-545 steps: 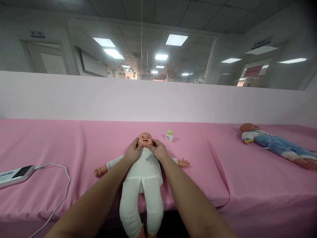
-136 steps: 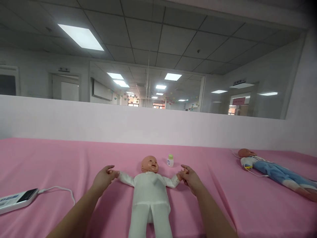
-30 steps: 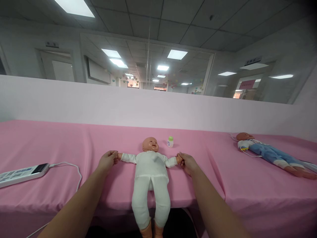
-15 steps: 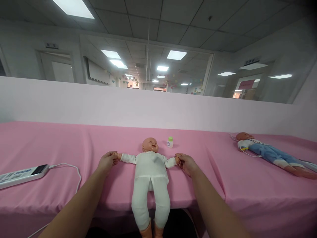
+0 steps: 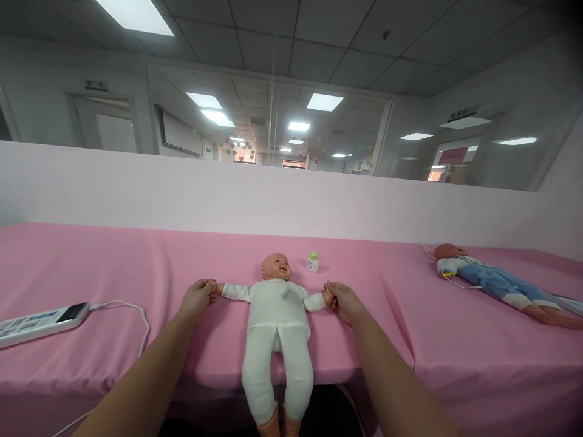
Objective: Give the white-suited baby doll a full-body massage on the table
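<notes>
A baby doll [image 5: 279, 309] in a white top and white trousers lies on its back on the pink sheet [image 5: 191, 255], its head away from me and its lower legs over the near edge. Its arms are stretched out to both sides. My left hand [image 5: 199, 296] is closed around the doll's hand on the left. On the other side, my right hand [image 5: 342, 300] grips the doll's other hand between thumb and fingers. Beyond the doll's shoulder stands a small clear bottle [image 5: 313, 262] with a green cap.
At the left lies a white device [image 5: 43, 321] with a dark screen and a white cable [image 5: 132, 303]. A second doll [image 5: 492, 282] in blue trousers, with thin tubing on it, lies at the right. A low white wall [image 5: 273, 200] with glass above runs behind the sheet.
My right hand has shifted very slightly, its fingers closing a little differently round the doll's hand. All else looks the same.
</notes>
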{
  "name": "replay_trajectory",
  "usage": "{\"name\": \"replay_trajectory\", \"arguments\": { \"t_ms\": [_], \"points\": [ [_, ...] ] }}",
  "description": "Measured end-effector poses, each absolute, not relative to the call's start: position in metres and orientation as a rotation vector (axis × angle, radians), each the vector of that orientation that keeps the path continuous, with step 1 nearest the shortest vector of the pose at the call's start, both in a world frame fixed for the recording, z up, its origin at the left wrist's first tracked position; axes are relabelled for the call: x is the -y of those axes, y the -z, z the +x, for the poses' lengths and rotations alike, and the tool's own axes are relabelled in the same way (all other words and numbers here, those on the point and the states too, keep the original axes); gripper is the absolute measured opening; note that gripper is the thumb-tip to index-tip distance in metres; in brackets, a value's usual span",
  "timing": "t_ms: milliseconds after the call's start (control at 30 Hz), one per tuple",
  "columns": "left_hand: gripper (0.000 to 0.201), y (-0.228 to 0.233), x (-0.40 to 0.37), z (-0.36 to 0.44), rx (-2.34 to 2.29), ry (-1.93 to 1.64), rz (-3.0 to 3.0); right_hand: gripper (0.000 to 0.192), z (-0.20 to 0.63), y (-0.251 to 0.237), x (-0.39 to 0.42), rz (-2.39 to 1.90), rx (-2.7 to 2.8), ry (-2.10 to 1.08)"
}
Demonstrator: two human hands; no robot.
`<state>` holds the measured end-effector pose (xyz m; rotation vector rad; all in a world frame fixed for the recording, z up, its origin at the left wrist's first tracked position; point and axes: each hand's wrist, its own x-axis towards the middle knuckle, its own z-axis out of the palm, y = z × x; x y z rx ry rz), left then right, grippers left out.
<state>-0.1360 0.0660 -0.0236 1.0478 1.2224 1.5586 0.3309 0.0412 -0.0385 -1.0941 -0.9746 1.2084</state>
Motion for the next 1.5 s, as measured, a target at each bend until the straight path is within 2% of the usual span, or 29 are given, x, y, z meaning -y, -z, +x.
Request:
{"name": "replay_trajectory", "arguments": {
  "t_ms": [100, 300, 567, 800, 1033, 1500],
  "points": [
    [0.033, 0.0246, -0.0667, -0.1365, -1.216, -1.555, 1.063, 0.043, 0.3318, 0.0407, -0.0435, -1.089, 0.961, -1.201],
    [0.031, 0.0255, -0.0670, -0.1374, -1.229, -1.552, 1.080, 0.028, 0.3324, 0.0407, -0.0450, -1.078, 0.873, -1.212],
    [0.033, 0.0238, -0.0656, -0.1371, -1.242, -1.536, 1.076, 0.029, 0.3310, 0.0351, -0.0401, -1.051, 0.903, -1.233],
    [0.032, 0.0217, -0.0629, -0.1355, -1.248, -1.535, 1.102, 0.040, 0.3312, 0.0377, -0.0410, -1.062, 0.946, -1.195],
    [0.031, 0.0214, -0.0623, -0.1349, -1.242, -1.533, 1.105, 0.025, 0.3323, 0.0398, -0.0451, -1.076, 0.852, -1.213],
    [0.036, 0.0183, -0.0605, -0.1341, -1.289, -1.541, 1.077, 0.029, 0.3326, 0.0402, -0.0436, -1.041, 0.915, -1.234]
  ]
}}
